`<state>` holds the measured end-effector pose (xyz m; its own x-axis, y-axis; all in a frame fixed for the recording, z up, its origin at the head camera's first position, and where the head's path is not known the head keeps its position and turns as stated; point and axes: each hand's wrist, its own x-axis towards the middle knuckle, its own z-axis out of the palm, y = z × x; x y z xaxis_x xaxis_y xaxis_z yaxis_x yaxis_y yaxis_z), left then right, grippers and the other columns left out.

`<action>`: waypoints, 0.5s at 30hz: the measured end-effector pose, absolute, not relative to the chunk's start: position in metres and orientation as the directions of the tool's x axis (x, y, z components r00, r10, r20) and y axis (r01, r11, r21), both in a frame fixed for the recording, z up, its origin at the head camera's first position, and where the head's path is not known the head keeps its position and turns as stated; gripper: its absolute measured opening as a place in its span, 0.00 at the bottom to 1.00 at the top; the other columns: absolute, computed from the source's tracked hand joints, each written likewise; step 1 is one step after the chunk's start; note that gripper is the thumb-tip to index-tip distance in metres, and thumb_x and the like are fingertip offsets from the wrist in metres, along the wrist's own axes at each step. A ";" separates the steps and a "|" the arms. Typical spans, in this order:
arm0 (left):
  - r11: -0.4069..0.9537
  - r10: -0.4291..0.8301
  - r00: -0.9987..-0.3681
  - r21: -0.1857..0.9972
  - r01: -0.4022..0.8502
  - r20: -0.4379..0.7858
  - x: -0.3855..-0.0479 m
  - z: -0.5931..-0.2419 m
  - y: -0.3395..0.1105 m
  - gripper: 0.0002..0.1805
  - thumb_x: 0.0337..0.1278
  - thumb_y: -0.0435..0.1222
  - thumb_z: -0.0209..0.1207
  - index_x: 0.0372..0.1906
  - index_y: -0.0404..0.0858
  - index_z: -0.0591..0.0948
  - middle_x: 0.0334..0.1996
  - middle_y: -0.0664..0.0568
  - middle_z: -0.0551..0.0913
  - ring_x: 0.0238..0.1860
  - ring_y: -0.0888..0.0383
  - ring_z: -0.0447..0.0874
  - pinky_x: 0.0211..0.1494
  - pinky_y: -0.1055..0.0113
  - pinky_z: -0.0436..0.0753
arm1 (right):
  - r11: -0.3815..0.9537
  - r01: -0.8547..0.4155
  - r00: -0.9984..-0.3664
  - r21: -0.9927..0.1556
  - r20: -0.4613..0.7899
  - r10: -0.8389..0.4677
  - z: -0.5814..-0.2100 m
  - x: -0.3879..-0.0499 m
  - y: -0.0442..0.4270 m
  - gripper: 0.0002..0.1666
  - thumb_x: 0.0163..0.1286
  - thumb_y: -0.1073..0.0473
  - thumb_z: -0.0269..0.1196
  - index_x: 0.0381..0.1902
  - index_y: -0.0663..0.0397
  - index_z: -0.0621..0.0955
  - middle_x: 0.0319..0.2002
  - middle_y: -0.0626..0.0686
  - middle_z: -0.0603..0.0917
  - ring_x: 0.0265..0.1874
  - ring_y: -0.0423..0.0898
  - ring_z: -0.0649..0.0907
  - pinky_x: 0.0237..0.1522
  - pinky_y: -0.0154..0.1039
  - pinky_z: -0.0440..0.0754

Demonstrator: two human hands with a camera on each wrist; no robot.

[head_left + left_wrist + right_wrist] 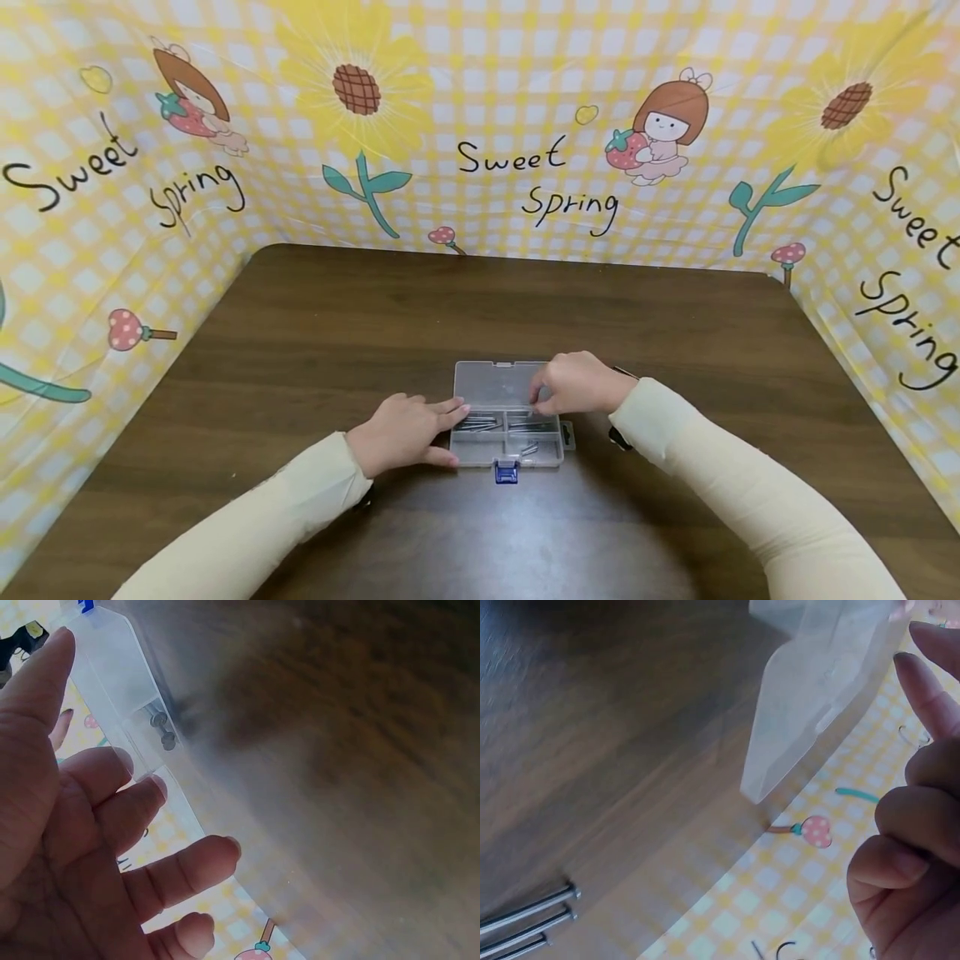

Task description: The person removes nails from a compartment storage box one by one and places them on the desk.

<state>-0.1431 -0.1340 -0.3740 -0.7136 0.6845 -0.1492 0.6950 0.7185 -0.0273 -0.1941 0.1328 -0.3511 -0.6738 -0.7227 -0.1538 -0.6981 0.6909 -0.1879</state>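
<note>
A clear plastic compartment box [468, 450] lies on the table with its lid [480, 383] folded back and a blue latch [506, 473] at the front. Metal nails [480, 423] lie in the back compartments, and a few short ones [529, 448] at the front right. My left hand [408, 429] touches the box's left side with extended fingers. Over the back right compartment is my right hand [573, 382], thumb and index tips close together. The right wrist view shows its other fingers [922, 817] curled; whether the fingertips pinch anything is unclear.
The dark wooden table [337, 308] surrounds the box. A yellow checked cloth [480, 92] with printed figures rises behind and at both sides. A clear hanging tab [567, 435] sticks out from the box's right side. In the right wrist view, long nails [536, 915] show at lower left.
</note>
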 end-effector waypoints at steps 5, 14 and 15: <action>0.722 0.682 -0.715 -0.016 0.692 -0.153 -0.144 -0.373 -0.134 0.39 0.52 0.60 0.60 0.66 0.43 0.74 0.63 0.52 0.74 0.42 0.45 0.81 0.45 0.53 0.77 | 0.665 -0.729 -0.647 -0.163 -0.153 -0.747 -0.354 -0.188 0.128 0.04 0.59 0.55 0.66 0.31 0.43 0.87 0.34 0.42 0.87 0.30 0.40 0.83 0.30 0.41 0.79; 0.731 0.674 -0.722 0.000 0.682 -0.157 -0.144 -0.376 -0.133 0.40 0.51 0.61 0.59 0.66 0.44 0.73 0.64 0.53 0.73 0.43 0.45 0.81 0.45 0.53 0.77 | 0.608 -0.786 -0.594 -0.113 -0.139 -0.793 -0.364 -0.184 0.126 0.08 0.58 0.58 0.68 0.36 0.43 0.88 0.35 0.41 0.88 0.34 0.39 0.85 0.31 0.42 0.81; 0.731 0.674 -0.721 0.001 0.683 -0.158 -0.144 -0.376 -0.133 0.40 0.51 0.61 0.59 0.66 0.44 0.73 0.65 0.53 0.73 0.42 0.45 0.81 0.45 0.52 0.77 | 0.602 -0.791 -0.587 -0.112 -0.142 -0.797 -0.365 -0.183 0.126 0.08 0.58 0.58 0.68 0.37 0.44 0.88 0.35 0.41 0.88 0.34 0.39 0.85 0.31 0.43 0.81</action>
<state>-0.1442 -0.1331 -0.3759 -0.7213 0.6743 -0.1584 0.6827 0.7307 0.0014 -0.1834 0.1263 -0.3649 -0.5868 -0.7972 -0.1418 -0.7907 0.6019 -0.1120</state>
